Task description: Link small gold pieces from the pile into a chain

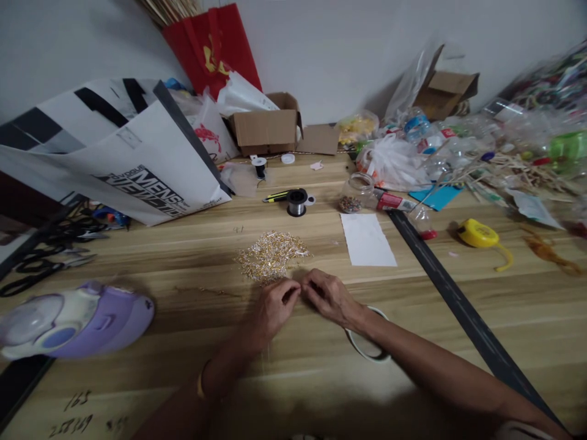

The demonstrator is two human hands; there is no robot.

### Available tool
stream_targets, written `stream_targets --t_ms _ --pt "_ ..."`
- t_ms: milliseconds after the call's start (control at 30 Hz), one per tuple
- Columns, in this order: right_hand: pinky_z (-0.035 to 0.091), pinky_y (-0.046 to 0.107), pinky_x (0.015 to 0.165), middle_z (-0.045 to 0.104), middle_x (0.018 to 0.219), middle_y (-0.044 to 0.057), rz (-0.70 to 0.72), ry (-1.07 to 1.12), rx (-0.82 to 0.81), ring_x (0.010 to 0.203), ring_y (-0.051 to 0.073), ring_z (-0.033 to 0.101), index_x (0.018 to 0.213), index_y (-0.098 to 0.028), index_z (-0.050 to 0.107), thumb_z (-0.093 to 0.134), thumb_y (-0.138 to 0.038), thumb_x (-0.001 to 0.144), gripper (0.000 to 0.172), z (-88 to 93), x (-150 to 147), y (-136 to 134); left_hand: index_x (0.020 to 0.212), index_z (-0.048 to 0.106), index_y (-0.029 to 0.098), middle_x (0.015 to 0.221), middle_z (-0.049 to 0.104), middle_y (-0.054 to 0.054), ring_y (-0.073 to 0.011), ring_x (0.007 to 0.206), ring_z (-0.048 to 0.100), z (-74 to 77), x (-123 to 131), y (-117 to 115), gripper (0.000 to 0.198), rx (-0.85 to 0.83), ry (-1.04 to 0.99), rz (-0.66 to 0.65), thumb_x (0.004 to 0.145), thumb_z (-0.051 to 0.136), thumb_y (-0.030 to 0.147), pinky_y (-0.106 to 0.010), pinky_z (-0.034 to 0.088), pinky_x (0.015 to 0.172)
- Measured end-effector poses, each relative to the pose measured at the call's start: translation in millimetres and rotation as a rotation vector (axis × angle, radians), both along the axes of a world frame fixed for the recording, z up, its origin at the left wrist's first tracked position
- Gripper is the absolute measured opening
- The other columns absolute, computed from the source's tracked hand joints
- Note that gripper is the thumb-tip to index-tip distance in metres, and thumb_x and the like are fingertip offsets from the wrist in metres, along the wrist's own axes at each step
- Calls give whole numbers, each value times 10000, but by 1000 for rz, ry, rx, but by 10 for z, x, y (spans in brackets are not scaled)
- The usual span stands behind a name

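My left hand (277, 305) and my right hand (330, 296) meet fingertip to fingertip over the wooden table (220, 360). Both are pinched closed; whatever lies between the fingers is too small to make out. Just beyond them spreads a pile of gold and clear beads (270, 253). To the left of my left hand, a thin beaded strand (208, 291) lies on the wood. Under my right forearm sits a pale ring-shaped thing (355, 345), partly hidden by the arm.
Behind the beads are a spool of wire (297, 203), a utility knife (275, 196) and a jar of beads (352, 201). White paper (368, 239) and a yellow tape measure (477, 233) lie right. Scissors (50, 263), a purple bottle (105, 321) and a large paper bag (137, 165) stand left.
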State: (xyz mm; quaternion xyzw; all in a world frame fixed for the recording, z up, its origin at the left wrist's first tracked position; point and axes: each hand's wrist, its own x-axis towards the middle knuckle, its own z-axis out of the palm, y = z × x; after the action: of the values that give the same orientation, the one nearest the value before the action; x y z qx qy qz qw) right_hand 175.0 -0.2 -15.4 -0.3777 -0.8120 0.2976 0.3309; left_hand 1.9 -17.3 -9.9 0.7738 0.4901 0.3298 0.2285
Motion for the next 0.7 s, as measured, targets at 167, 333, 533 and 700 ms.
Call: stream_targets --t_ms 167,333,533,700 --pt "368 231 608 540 714 16 16 -36 -66 642 125 486 794 -164 509 442 -143 863 99 58 0 0 790 608 160 736 638 -30 -117 685 590 35 -13 -22 159 168 133 -76 858 470 123 -228 478 654" --pt "309 214 523 497 623 -17 42 -65 -142 545 104 421 775 -160 532 460 -167 852 105 95 11 15 889 599 168 798 649 -48 -140 752 607 -11 -34 -34 173 243 240 -112 892 429 141 -264 490 706" --pt "280 205 506 494 603 -28 88 -71 -234 534 92 397 731 -149 556 486 -173 831 124 100 38 50 950 596 164 855 658 -59 -156 808 613 -9 -48 -40 180 251 240 -142 895 427 134 -292 501 752" --pt "275 197 503 466 590 -43 99 -37 -280 536 84 394 722 -149 537 480 -159 820 113 98 53 63 890 610 161 804 646 -53 -142 761 597 11 -37 -37 189 231 220 -124 899 422 146 -275 492 714"
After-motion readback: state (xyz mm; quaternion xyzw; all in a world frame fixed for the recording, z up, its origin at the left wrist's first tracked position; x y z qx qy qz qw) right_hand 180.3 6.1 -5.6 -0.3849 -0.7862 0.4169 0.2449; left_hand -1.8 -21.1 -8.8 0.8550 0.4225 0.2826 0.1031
